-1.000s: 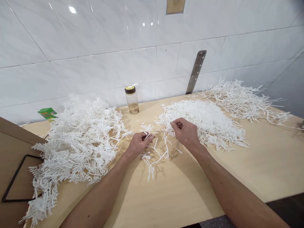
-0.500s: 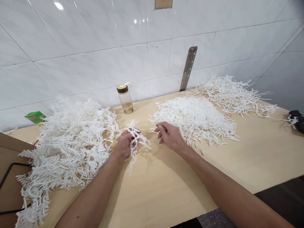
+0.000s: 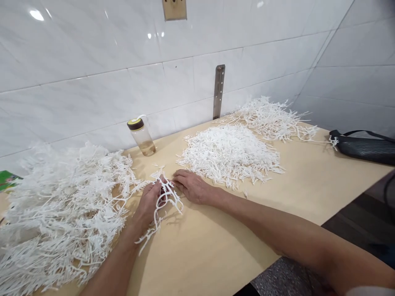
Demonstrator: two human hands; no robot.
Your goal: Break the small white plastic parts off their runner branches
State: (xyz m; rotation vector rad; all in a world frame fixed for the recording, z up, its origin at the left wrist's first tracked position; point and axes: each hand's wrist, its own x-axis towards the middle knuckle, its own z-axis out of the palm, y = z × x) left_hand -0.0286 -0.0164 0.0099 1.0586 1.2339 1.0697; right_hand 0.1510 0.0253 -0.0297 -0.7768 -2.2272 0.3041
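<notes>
White branching strand, midway between the worktop's front and back edges, hangs pinched in the left hand; right hand's fingers bend together, grip hidden. Hasty tugging might snap it.

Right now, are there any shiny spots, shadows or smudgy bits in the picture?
In the head view, white glare spots shine on the tiled wall; in the head view, soft shadows darken the table below the right forearm and the white branchy piece in the left hand; also in the head view, the left white pile looks hazy along its top.
</notes>
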